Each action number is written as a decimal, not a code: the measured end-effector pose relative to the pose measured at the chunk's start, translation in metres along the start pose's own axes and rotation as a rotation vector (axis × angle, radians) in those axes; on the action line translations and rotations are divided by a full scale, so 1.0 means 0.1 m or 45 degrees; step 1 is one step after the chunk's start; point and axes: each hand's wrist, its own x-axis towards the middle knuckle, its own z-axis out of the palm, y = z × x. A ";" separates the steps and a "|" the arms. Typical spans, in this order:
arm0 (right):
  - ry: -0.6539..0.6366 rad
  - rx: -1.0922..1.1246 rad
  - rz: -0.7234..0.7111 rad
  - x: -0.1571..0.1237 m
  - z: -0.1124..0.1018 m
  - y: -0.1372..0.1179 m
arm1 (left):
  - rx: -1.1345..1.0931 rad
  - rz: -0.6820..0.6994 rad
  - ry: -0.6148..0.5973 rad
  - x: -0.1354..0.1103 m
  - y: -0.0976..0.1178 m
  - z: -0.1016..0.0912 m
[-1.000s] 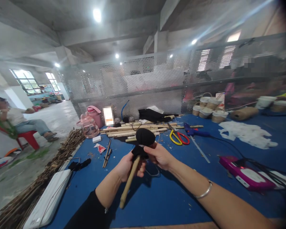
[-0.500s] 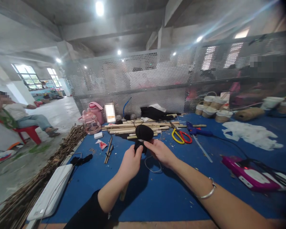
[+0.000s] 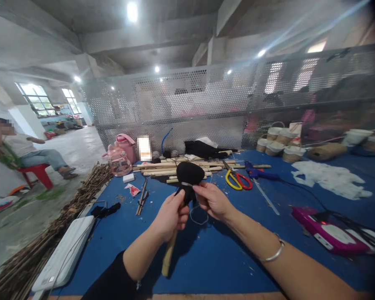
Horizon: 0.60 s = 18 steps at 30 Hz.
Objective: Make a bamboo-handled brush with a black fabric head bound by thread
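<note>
A wooden stick (image 3: 169, 255) with a rounded, black cloth-covered head (image 3: 190, 173) is held over the blue table. My left hand (image 3: 171, 210) is closed round the stick and the gathered cloth just below the head. A grey string (image 3: 187, 184) passes round the cloth neck, and a loop of it hangs under my right hand (image 3: 213, 199). That hand's thumb and forefinger pinch at the right side of the neck, on the string as far as can be seen; the exact grip point is small.
Behind lie several wooden sticks (image 3: 150, 171), scissors (image 3: 237, 180) and a blue glue gun (image 3: 262, 171). A purple power strip (image 3: 328, 233) and white cloth (image 3: 329, 177) are right; a white power bank (image 3: 64, 254) is left. Beyond the table a person (image 3: 28, 146) sits on a red stool.
The covered stick has tilted so more of its lower end shows. My left hand has turned, its fingers now visible round the stick. My right hand stays close to the neck.
</note>
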 end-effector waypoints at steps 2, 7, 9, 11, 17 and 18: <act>-0.009 0.036 0.010 -0.01 0.01 0.02 | -0.121 -0.136 -0.100 -0.02 0.01 0.00; -0.020 0.154 0.088 -0.01 0.07 0.11 | -0.373 -0.307 -0.445 0.00 -0.02 -0.11; -0.062 0.132 0.151 -0.01 0.07 0.15 | -0.421 -0.353 -0.545 0.04 -0.04 -0.16; -0.104 0.121 0.198 0.01 0.04 0.17 | -0.357 -0.417 -0.549 0.09 -0.07 -0.21; -0.088 0.126 0.133 0.03 -0.05 0.20 | -0.173 0.192 0.139 0.24 -0.16 -0.17; -0.086 0.113 0.115 0.04 -0.05 0.21 | -0.188 0.262 0.179 0.24 -0.16 -0.15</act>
